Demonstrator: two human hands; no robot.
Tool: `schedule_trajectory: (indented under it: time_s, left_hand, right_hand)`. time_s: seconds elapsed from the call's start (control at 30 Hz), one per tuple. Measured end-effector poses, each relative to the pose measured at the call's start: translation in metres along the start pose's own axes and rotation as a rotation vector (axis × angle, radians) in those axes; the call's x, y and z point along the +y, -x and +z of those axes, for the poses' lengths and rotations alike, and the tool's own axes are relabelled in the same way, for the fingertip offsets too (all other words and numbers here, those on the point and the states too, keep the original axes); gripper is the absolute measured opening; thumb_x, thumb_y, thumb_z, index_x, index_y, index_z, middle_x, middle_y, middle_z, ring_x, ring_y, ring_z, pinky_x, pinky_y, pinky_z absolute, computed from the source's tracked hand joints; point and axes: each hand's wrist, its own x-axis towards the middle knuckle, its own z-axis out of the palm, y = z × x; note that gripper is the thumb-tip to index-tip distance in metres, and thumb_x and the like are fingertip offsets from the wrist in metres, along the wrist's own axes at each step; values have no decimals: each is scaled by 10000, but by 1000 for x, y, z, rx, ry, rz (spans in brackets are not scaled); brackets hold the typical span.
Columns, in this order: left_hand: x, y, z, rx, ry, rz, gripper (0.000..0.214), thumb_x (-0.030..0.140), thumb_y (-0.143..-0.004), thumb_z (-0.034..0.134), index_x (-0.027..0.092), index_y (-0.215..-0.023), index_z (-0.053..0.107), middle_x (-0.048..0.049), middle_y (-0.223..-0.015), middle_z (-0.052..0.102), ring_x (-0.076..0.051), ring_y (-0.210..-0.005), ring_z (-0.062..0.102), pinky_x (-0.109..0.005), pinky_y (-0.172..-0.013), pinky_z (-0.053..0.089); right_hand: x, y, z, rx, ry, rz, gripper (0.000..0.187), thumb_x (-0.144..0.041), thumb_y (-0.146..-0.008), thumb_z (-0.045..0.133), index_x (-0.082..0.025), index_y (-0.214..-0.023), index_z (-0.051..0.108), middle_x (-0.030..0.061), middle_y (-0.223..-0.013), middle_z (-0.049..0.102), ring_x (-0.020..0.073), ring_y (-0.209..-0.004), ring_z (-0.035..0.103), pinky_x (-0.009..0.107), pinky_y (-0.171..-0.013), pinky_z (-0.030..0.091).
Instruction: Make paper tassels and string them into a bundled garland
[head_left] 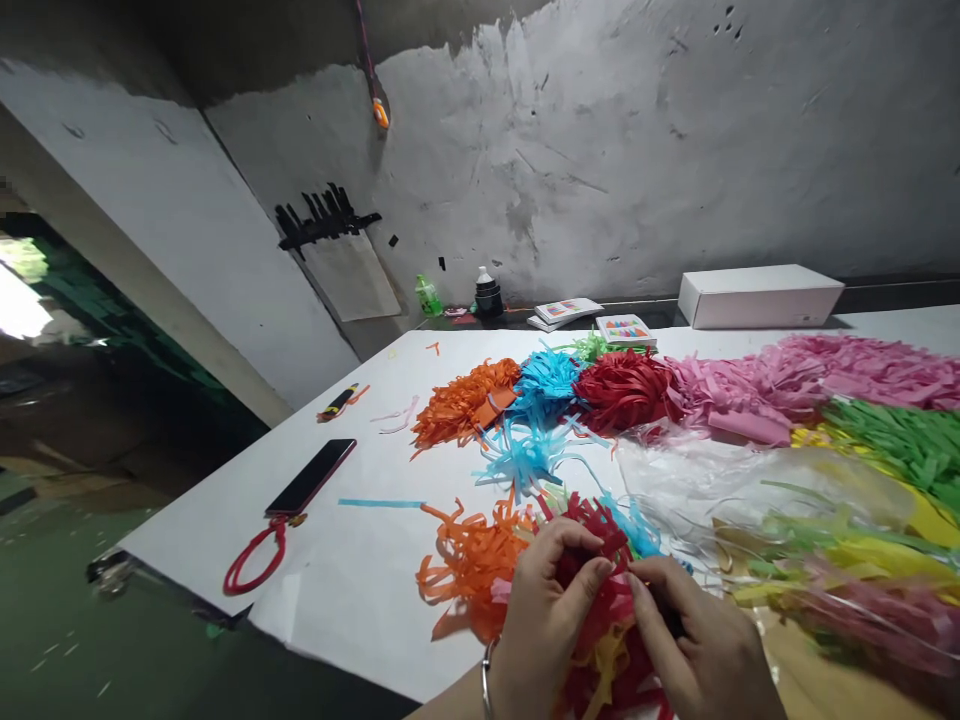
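My left hand (544,610) and my right hand (694,640) meet at the bottom of the view, both pinched on a red fringed paper bundle (600,545). Their fingertips nearly touch over the red strips. An orange fringed paper piece (472,560) lies just left of my left hand, and a metal bangle circles my left wrist. Yellow strips show under the red ones between my hands.
On the white table (352,590) lie piles of cut paper: orange (461,400), blue (544,385), red (626,390), pink (795,375), green (900,440). A clear plastic bag (705,480) lies right. A phone with a red loop (311,475), a white box (757,295), bottles and card packs stand farther off.
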Motion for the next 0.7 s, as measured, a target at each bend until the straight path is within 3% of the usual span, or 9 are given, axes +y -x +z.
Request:
schedule_trajectory:
  time_s: [0.23,0.4,0.5,0.7]
  left_hand:
    - [1,1,-3,-7,-9,28,33,233,-876,668,202,-878,678,-26,-863,645,-171,-808,598,-258,-738,478]
    - [-2,-2,-4,-51,192,-169,187,351,-837,732,174,-875,687,-45,-867,658,-181,-799,606,-273,-734,484]
    - [-5,-2,-3,-57,260,-259,237,380,-805,769,169,-871,684,-41,-857,663,-175,-796,602,-268,-732,481]
    - [-5,2,0,-73,215,-191,206,365,-831,748,175,-877,681,-38,-868,660,-182,-832,601,-277,-777,477]
  right_hand:
    - [6,2,-1,49,132,-94,197,-308,-1010,479,-232,-949,650,-25,-719,725,120,-561,696,181,-568,499]
    - [6,5,2,-21,97,-55,244,-305,-1017,453,-235,-876,639,-24,-669,697,124,-525,675,191,-526,492]
    - [3,8,4,18,37,-11,215,-308,-1010,466,-236,-919,647,-5,-748,723,132,-597,693,200,-584,513]
    - [3,7,5,3,-9,-43,188,-282,-1008,465,-232,-939,633,-23,-730,701,116,-585,679,191,-575,503]
